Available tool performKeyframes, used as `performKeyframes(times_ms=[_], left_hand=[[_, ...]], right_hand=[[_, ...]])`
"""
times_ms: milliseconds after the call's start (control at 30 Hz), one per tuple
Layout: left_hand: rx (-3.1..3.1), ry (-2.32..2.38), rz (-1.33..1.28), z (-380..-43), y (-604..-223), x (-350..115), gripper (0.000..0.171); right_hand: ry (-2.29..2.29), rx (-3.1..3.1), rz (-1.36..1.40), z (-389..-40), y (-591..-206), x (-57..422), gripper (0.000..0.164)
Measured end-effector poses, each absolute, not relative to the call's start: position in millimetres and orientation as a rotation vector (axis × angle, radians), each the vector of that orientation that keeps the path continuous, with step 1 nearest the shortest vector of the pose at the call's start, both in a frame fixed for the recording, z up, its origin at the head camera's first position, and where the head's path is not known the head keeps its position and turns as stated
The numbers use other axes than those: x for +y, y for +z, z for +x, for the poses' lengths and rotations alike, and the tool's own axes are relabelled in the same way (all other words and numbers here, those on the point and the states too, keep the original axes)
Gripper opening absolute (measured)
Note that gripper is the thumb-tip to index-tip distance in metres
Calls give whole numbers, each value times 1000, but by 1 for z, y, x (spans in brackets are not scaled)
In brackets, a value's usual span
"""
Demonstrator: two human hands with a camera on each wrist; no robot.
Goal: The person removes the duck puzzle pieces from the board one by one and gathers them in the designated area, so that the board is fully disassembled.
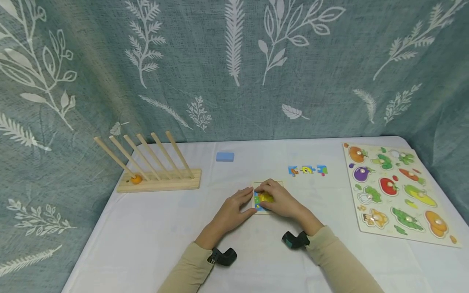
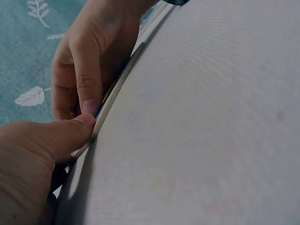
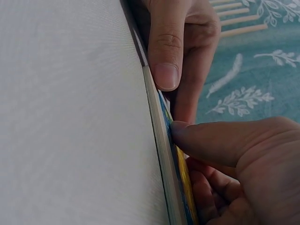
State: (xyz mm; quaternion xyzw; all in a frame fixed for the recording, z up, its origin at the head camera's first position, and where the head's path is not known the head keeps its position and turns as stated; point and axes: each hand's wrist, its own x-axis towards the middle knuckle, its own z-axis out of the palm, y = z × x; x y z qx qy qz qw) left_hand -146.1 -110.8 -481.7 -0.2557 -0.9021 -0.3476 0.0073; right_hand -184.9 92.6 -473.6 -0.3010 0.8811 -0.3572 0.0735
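A small square jigsaw puzzle in a pale wooden frame point(image 1: 269, 213) lies on the table, with blue, green and yellow pieces point(image 1: 259, 205) inside it. Along the frame's left side rests my left hand point(image 1: 230, 211), its fingers stretched forward and its thumb touching the near left edge. My right hand point(image 1: 281, 200) is over the puzzle and covers much of it. In the right wrist view, the right thumb point(image 3: 206, 138) touches a blue part of the puzzle point(image 3: 167, 119), while the other fingers bend beside it. Whether they pinch one piece is hidden.
Beyond the right hand lie three loose jigsaw pieces point(image 1: 307, 169). A vegetable peg puzzle board point(image 1: 401, 195) occupies the right side. At the back left stands a wooden base with upright rods point(image 1: 163, 185) and an orange bead point(image 1: 136, 179). A blue block point(image 1: 225, 156) lies behind.
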Motion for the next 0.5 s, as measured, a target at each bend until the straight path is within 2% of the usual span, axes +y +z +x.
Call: performKeyframes(times_ms=[500], left_hand=[[-2811, -1082, -801, -147, -481, -110, 57]], right_hand=[[-1236, 2582, -827, -187, -474, 94, 36]])
